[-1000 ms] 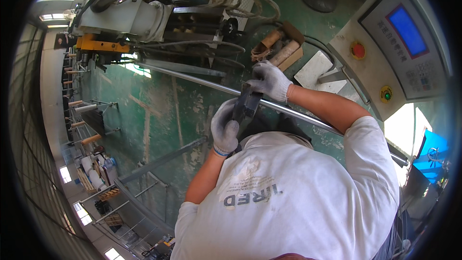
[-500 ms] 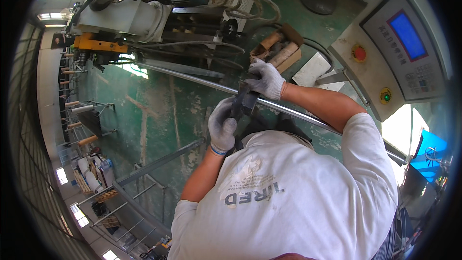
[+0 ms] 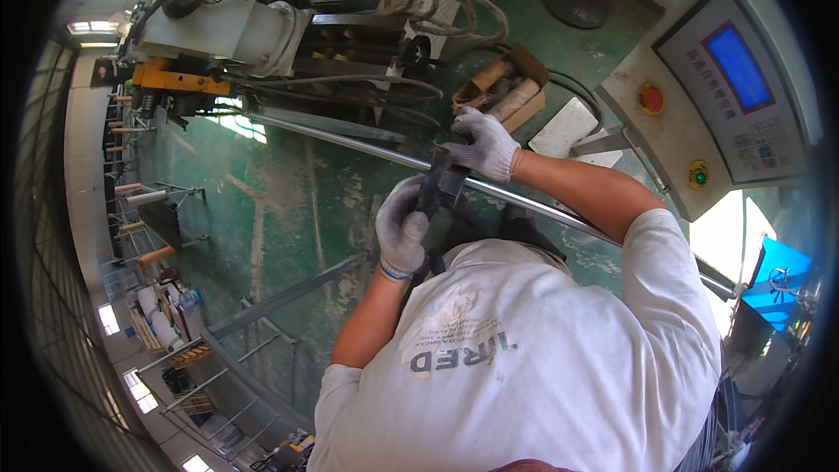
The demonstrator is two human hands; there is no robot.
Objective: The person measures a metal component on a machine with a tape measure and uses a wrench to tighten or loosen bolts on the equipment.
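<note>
My two hands, in whitish knit gloves, are at a dark, block-like piece (image 3: 447, 183) that lies across a long shiny metal tube (image 3: 367, 150). My left hand (image 3: 402, 229) closes on the piece's near left side, thumb toward me. At its far end my right hand (image 3: 485, 145) has its fingers curled over the edge. The palms hide much of the piece, so its exact kind cannot be made out. The tube slants from a machine (image 3: 227, 35) at the far left, under the piece, to the right beside my body.
An open cardboard box (image 3: 516, 92) with rolled items sits beyond my right hand. On the right stands a control panel (image 3: 725, 79) with a blue screen and buttons. A metal frame (image 3: 288, 297) is at the left; racks (image 3: 162, 218) line the far left.
Both hands keep their hold on the dark piece, with barely any movement. The whole view has shifted very slightly.
</note>
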